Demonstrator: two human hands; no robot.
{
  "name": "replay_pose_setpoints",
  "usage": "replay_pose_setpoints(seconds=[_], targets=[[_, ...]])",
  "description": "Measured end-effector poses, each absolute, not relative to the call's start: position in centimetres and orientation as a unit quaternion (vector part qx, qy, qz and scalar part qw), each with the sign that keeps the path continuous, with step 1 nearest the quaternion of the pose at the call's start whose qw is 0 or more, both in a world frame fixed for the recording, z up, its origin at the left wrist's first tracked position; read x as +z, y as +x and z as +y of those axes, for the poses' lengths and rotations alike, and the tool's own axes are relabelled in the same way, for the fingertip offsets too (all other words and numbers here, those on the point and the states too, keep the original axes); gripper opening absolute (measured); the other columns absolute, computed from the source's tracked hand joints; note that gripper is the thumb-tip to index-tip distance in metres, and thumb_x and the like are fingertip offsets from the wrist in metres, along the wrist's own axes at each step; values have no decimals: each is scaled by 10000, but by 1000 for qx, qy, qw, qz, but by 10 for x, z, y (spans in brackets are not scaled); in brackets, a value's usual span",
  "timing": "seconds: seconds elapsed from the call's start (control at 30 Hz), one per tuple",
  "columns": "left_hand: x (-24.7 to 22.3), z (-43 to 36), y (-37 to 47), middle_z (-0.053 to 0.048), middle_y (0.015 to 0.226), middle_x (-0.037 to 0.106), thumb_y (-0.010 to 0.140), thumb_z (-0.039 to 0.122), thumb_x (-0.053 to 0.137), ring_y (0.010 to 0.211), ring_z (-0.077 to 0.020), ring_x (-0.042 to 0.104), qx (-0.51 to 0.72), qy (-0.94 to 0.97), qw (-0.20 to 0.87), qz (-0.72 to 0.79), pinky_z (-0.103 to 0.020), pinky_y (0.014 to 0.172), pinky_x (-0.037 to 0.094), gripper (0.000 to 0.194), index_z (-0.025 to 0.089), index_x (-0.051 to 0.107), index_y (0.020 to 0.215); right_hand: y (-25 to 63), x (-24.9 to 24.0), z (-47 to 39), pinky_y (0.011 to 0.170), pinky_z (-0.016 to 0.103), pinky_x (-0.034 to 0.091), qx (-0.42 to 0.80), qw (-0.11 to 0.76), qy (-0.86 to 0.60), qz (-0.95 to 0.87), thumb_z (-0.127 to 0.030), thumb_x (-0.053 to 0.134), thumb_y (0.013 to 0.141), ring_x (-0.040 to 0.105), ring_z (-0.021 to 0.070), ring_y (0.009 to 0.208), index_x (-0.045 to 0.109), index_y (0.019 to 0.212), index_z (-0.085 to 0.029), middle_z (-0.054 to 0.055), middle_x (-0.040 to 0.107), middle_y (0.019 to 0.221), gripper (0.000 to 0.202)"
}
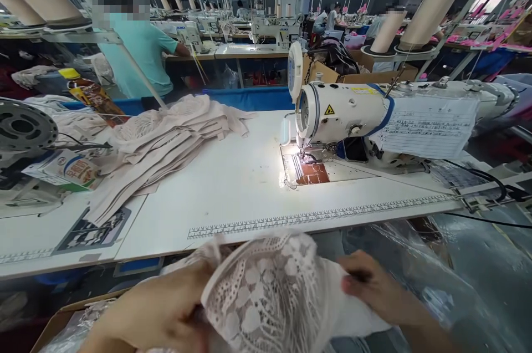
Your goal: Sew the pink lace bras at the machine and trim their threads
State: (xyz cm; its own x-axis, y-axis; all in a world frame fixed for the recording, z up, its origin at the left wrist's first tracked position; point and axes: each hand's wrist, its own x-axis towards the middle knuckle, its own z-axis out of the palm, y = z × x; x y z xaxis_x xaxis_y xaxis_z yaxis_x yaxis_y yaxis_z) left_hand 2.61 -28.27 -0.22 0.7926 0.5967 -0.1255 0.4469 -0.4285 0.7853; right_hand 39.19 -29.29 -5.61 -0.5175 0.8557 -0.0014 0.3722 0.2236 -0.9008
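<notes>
A pale beige lace garment (266, 292) is stretched between my two hands, in front of the table's near edge. My left hand (166, 303) grips its left side, the fingertips partly hidden under the cloth. On the other side, my right hand (369, 286) pinches the plain fabric by the lace, thumb and fingers closed. Beyond the hands stands a white sewing machine (344, 112), its lamp lighting the needle plate. A stack of similar beige lace pieces (174, 137) lies on the table to the left.
The white table (233, 187) has a printed ruler (316, 219) along its front edge. A bottle (91, 95) and a small carton (68, 170) are at the left. Thread cones (440, 1) rise at the right. A person in a turquoise shirt (133, 54) sits ahead.
</notes>
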Motion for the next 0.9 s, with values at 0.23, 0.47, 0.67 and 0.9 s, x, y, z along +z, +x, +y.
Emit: replay_pose_setpoints(seconds=[0.23, 0.47, 0.67, 0.9], targets=[[-130, -309, 87, -160, 777, 742, 958, 365, 522, 756, -313, 717, -145, 778, 196, 579, -354, 681, 505, 393, 116, 769, 779, 386, -174, -304, 607, 308, 427, 291, -3, -547, -785, -275, 617, 875, 657, 261, 691, 633, 688, -177, 65, 669, 680, 211], [-108, -288, 98, -70, 808, 681, 961, 278, 602, 766, -212, 631, 160, 934, 14, 318, -327, 699, 486, 159, 138, 640, 895, 398, -140, -270, 586, 302, 508, 94, 176, -357, -912, 17, 392, 837, 698, 217, 639, 728, 948, -169, 71, 730, 725, 399], [-48, -185, 39, -68, 899, 692, 962, 194, 547, 865, -207, 624, 275, 827, -70, 485, -319, 764, 511, 101, 171, 643, 943, 365, -99, -193, 876, 356, 584, 21, 295, -401, -867, 59, 325, 742, 674, 220, 1080, 637, 1297, -215, 105, 692, 1200, 693], [-6, -89, -83, -233, 1232, 583, 858, 68, 515, 1180, -369, 511, 249, 570, -173, 763, -515, 983, 426, 305, 87, 587, 1154, 371, -105, -186, 601, 163, 565, 246, 315, -300, -866, -161, 470, 923, 675, 127, 551, 691, 1121, -300, -25, 677, 638, 328]])
